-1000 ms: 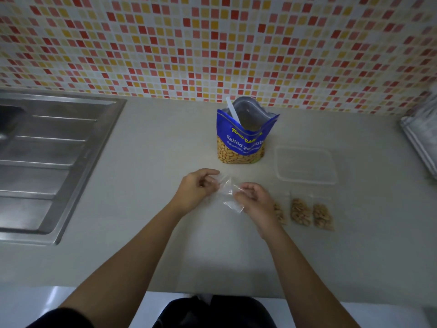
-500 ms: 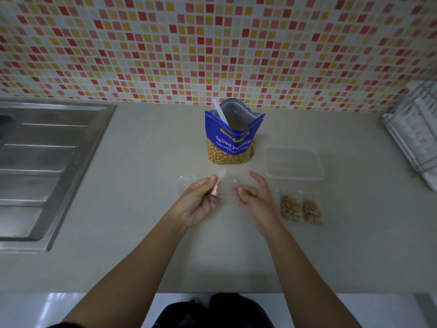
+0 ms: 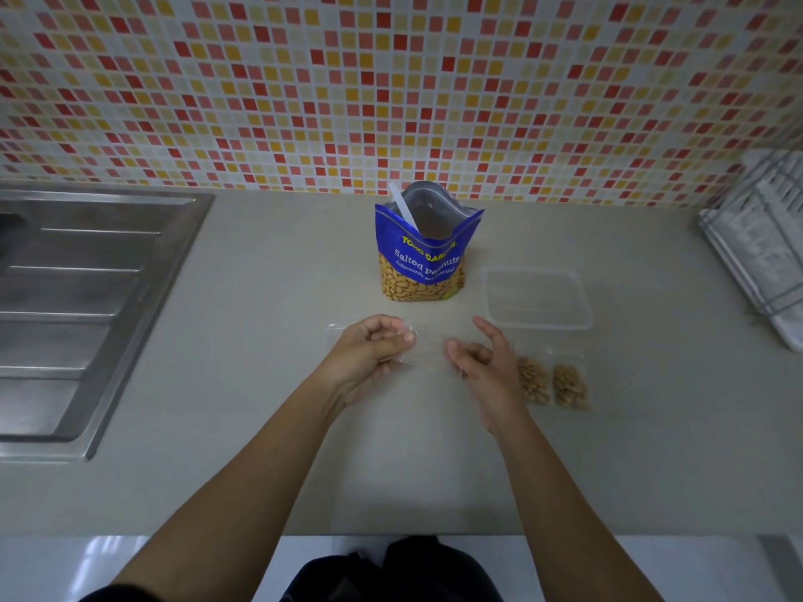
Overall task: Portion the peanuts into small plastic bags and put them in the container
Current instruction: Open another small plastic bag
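Observation:
My left hand [image 3: 373, 349] pinches a small clear plastic bag [image 3: 410, 341] between thumb and fingers, just above the counter. Just to its right, my right hand [image 3: 482, 358] hovers with loosely curled fingers and grips nothing that I can make out. Behind the hands stands the open blue bag of salted peanuts [image 3: 423, 262] with a white spoon [image 3: 402, 206] sticking out of it. To its right sits the clear plastic container [image 3: 493, 297], with nothing in it. Two filled small bags of peanuts [image 3: 549, 382] lie side by side right of my right hand.
A few empty clear bags [image 3: 333, 331] lie flat on the counter under my left hand. A steel sink drainboard [image 3: 87, 297] fills the left side. A wire dish rack [image 3: 764, 245] stands at the right edge. A mosaic tiled wall [image 3: 391, 80] closes the back.
The hands had worked one clear bag together; the right hand let go and drew aside. My left hand keeps the bag, its fingers curled more than half a second ago.

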Demonstrator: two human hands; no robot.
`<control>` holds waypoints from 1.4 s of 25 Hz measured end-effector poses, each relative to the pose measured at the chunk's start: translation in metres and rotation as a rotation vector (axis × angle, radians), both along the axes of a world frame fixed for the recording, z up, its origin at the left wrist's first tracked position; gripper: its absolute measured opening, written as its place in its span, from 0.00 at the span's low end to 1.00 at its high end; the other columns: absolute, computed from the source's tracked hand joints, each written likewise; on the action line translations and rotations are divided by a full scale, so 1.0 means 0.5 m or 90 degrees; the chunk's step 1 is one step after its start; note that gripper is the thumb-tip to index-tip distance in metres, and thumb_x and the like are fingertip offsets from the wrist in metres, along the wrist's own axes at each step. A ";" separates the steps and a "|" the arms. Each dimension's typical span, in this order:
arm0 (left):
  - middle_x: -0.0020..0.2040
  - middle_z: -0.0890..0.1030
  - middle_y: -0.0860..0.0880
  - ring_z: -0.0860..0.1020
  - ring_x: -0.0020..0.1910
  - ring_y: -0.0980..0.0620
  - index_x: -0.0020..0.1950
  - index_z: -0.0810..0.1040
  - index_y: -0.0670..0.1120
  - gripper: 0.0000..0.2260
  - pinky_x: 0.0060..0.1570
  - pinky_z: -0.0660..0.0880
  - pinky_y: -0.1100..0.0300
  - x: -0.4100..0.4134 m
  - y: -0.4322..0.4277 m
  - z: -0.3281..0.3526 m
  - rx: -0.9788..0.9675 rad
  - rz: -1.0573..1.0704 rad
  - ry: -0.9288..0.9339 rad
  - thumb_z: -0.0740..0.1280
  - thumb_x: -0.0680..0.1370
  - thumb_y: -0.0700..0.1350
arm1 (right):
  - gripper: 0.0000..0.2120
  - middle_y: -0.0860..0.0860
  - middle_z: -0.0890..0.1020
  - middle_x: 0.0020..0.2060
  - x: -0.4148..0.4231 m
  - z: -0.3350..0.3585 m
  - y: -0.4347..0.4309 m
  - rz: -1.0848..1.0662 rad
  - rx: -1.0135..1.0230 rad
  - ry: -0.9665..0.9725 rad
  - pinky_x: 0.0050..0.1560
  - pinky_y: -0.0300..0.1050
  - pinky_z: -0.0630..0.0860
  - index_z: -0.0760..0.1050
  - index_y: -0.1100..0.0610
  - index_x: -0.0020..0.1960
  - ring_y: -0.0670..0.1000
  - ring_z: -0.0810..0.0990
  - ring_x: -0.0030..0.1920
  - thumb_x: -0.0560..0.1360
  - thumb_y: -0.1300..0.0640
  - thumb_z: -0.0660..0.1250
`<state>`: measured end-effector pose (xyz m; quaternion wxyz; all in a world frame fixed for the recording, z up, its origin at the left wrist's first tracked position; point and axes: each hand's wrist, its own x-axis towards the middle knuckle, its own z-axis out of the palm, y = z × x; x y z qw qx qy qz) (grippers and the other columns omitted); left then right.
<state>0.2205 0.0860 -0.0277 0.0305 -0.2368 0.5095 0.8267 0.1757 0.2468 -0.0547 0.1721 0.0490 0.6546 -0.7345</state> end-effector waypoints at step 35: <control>0.29 0.81 0.50 0.78 0.26 0.58 0.38 0.81 0.44 0.06 0.38 0.80 0.63 -0.038 -0.054 0.025 -0.583 -0.117 0.022 0.68 0.72 0.35 | 0.32 0.53 0.79 0.55 -0.052 0.010 -0.058 0.282 0.492 0.600 0.60 0.46 0.69 0.76 0.57 0.60 0.54 0.75 0.57 0.60 0.47 0.76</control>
